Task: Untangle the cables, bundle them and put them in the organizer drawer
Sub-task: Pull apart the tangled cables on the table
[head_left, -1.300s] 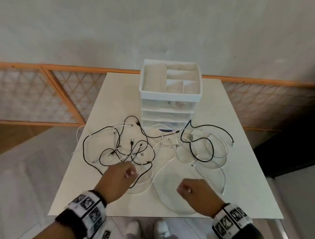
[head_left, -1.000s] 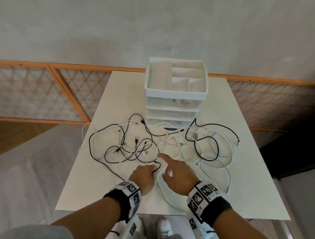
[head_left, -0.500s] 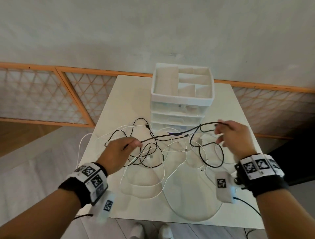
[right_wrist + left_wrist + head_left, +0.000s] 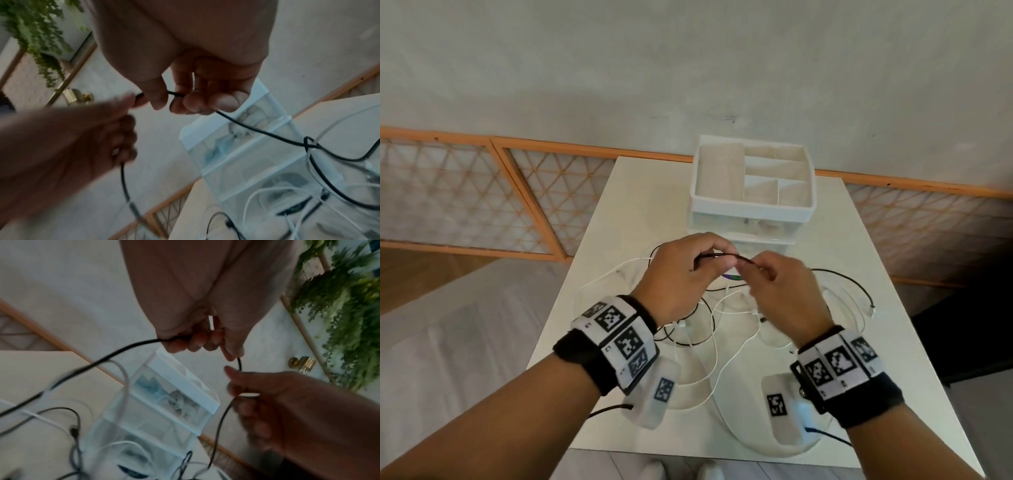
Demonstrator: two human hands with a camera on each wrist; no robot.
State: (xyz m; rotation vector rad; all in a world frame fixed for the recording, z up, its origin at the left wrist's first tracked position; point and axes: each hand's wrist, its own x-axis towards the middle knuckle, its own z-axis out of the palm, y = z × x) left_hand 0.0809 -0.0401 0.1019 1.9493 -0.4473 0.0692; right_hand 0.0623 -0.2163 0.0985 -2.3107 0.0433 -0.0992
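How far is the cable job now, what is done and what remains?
Nothing is finished: no bundle shows. In hand: the left hand and right hand both hold one black cable above the table. Left: the white cables lie tangled, and the organizer drawers look closed.

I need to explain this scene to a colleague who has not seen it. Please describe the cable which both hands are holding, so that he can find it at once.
Start at the white table and its drawer organizer. Just in front of the organizer, the left hand and right hand pinch a short stretch of black cable between them. Only this cable is lifted off the table; the white cables lie flat.
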